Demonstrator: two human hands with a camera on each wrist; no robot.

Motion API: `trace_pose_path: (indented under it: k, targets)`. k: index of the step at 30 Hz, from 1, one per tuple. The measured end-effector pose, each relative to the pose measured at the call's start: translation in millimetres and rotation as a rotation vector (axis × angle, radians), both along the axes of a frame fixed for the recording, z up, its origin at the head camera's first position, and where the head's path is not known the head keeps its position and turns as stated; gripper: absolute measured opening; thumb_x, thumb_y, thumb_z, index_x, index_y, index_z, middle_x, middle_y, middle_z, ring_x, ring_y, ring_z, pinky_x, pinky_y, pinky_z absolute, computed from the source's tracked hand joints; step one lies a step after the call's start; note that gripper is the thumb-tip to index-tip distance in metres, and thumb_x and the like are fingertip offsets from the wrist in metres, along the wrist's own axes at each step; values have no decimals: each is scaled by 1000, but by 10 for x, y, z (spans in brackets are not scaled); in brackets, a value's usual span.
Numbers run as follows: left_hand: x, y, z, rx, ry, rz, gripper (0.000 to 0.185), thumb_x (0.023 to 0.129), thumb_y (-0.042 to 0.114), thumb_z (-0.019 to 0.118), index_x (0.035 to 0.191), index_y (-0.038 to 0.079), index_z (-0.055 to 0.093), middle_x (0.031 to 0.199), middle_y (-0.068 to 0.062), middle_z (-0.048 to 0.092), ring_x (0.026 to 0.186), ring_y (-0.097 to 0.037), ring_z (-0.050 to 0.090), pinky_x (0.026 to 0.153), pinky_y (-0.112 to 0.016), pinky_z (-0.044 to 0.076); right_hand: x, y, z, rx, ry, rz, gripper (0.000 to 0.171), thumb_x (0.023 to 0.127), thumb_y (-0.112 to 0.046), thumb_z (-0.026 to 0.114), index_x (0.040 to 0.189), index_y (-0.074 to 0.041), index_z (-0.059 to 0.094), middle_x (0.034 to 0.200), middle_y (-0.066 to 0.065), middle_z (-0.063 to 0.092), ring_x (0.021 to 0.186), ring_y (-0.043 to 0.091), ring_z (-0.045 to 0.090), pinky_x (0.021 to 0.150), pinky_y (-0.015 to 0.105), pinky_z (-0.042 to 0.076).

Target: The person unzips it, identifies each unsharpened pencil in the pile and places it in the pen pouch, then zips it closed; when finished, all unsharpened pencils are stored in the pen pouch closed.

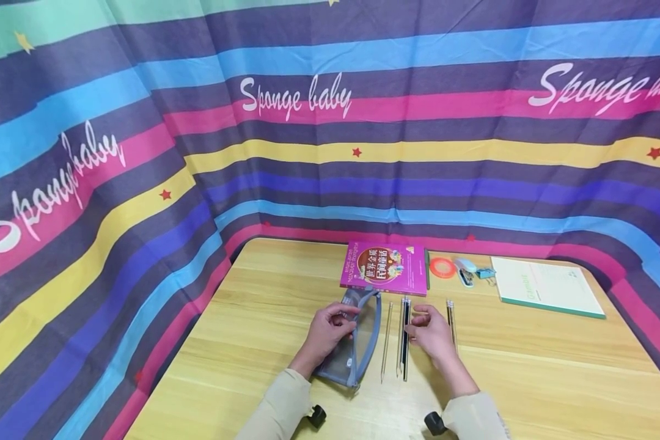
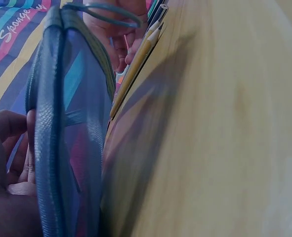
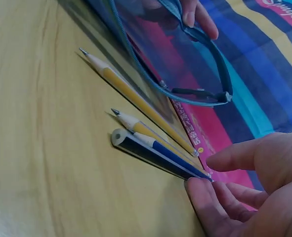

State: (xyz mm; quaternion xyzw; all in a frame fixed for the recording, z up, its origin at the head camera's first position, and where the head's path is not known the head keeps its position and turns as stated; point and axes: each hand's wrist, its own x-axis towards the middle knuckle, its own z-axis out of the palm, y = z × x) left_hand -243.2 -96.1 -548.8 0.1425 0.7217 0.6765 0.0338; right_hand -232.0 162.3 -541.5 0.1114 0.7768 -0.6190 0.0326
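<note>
My left hand holds the open rim of a grey-blue mesh pencil case between thumb and fingers. Its zipped mouth gapes toward the right in the head view. Beside it lies a single yellow pencil. Farther right, several pencils lie close together, among them a dark pencil with a flat, unsharpened end and a sharpened yellow pencil. Over the far ends of this group is my right hand, thumb and forefinger spread apart, thumb tip right at the dark pencil. Nothing sits between those fingers.
More pencils lie just right of my right hand. Behind the case is a purple book. An orange tape roll, a light-blue stapler, a small teal object and a notebook line the back right. A striped curtain surrounds the table.
</note>
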Motion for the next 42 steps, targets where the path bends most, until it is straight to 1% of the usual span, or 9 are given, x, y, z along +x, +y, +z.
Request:
trace_pose_path:
  k: [4, 9, 11, 15, 20, 26, 30, 36, 42]
  targets:
    - [2, -4, -8, 0, 1, -5, 29, 91, 0, 74, 120, -3, 72, 88, -23, 69, 63, -9, 64, 63, -26, 60, -3, -7, -16, 8, -10, -4, 59, 82, 13, 72, 137, 5, 52, 107, 17, 61, 83, 21, 63, 68, 33, 64]
    - [2, 4, -11, 4, -7, 8, 29, 90, -2, 75, 119, -1, 73, 87, -25, 69, 61, -9, 63, 62, -25, 60, -8, -7, -22, 23, -9, -1, 63, 78, 16, 72, 137, 5, 53, 107, 19, 61, 80, 23, 64, 68, 34, 64]
    - [2, 9, -11, 5, -8, 10, 30, 90, -3, 74, 120, -3, 72, 87, -26, 69, 60, -10, 63, 62, -26, 60, -13, -5, -30, 30, -5, -4, 63, 77, 17, 72, 136, 5, 54, 106, 19, 62, 79, 22, 64, 68, 34, 64]
    - [8, 9, -4, 12, -13, 7, 30, 91, -3, 72, 122, -5, 71, 87, -29, 68, 60, -11, 63, 62, -29, 61, -24, -6, -37, 42, 6, -5, 61, 78, 16, 72, 135, 5, 55, 107, 20, 61, 79, 22, 64, 67, 34, 64]
    - [7, 7, 7, 6, -11, 5, 30, 91, -3, 73, 121, -4, 71, 84, -25, 69, 60, -10, 63, 62, -27, 60, -29, 10, -43, 67, 13, -6, 57, 80, 13, 74, 133, 6, 56, 106, 22, 61, 78, 23, 65, 67, 34, 64]
    - [1, 8, 2, 4, -2, 4, 31, 91, -4, 73, 121, -7, 70, 84, -26, 68, 60, -9, 62, 61, -24, 58, -24, 42, -55, 129, 18, 14, 58, 78, 10, 78, 132, 5, 57, 103, 19, 61, 71, 20, 63, 61, 31, 63]
    - [-1, 12, 4, 6, -16, 0, 30, 92, -5, 71, 122, -8, 70, 86, -29, 68, 60, -10, 62, 61, -24, 58, -23, 55, -73, 133, 27, 13, 53, 79, 9, 79, 128, 6, 59, 98, 17, 62, 68, 19, 63, 59, 30, 62]
    - [-2, 20, 7, 5, -18, -2, 30, 93, -5, 70, 123, -7, 70, 84, -29, 68, 60, -10, 63, 61, -23, 57, -17, 64, -75, 119, 31, 5, 47, 80, 10, 78, 124, 8, 61, 97, 17, 62, 71, 19, 63, 61, 32, 63]
    - [-2, 15, -6, 1, 6, -3, 29, 91, -6, 71, 121, -6, 71, 84, -29, 68, 60, -7, 63, 62, -23, 58, -8, 60, -61, 175, 28, 29, 56, 76, 8, 81, 128, 6, 61, 100, 17, 62, 75, 21, 63, 63, 30, 64]
